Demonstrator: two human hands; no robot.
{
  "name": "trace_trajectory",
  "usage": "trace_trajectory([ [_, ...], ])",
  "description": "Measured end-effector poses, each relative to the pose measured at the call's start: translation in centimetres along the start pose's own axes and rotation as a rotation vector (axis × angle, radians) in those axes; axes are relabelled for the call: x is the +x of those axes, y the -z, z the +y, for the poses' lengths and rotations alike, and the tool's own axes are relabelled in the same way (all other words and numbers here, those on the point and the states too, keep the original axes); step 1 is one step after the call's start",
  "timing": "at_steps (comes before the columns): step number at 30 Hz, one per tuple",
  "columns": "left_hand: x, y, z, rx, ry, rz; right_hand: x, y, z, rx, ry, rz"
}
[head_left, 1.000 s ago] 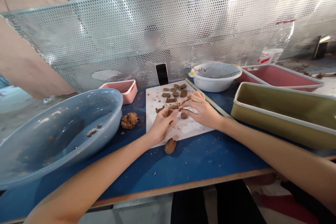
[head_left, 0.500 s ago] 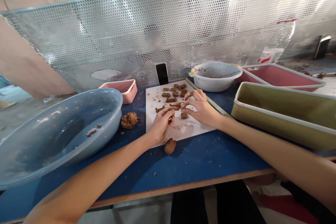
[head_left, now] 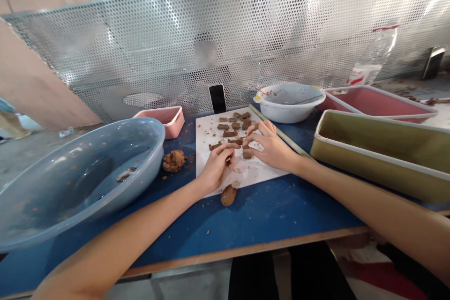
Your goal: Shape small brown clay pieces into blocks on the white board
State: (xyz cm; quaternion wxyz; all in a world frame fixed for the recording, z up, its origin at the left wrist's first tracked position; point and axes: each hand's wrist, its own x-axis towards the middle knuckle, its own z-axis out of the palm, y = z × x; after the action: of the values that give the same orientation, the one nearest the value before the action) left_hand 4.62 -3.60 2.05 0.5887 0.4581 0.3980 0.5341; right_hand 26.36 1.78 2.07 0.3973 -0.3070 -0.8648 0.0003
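Note:
Brown clay pieces lie on a white board [head_left: 260, 173]. Over its middle, my left hand [head_left: 218, 165] has its index finger stretched along a dark clay strip [head_left: 236, 141] and its other fingers curled in. Facing it from the right, my right hand [head_left: 267, 146] is bent, thumb and fingertips drawn toward the left fingertip. Whatever sits between the fingertips is too small to make out. Just under the right thumb is a small clay block [head_left: 247, 154]. Short clay blocks [head_left: 230, 134] lie beyond the hands, and a rounded clay lump [head_left: 228, 195] rests at the board's near edge.
A large blue basin [head_left: 140, 197] stands left, beside a rough clay lump [head_left: 174, 161] and a pink box [head_left: 175, 124]. A phone [head_left: 217, 98] leans against the perforated metal screen [head_left: 151, 51]. To the right are a white basin [head_left: 290, 112], a stick [head_left: 281, 133] and an olive trough [head_left: 379, 164].
Both hands stay almost where they were, with only slight finger movement over the clay. The whole view has shifted very slightly.

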Motion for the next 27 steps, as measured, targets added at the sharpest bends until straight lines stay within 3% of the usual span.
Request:
trace_trajectory([
  [27,0.17,0.13,-0.20,-0.024,0.020,0.008,0.06,0.40,-0.58,0.036,0.004,-0.108],
])
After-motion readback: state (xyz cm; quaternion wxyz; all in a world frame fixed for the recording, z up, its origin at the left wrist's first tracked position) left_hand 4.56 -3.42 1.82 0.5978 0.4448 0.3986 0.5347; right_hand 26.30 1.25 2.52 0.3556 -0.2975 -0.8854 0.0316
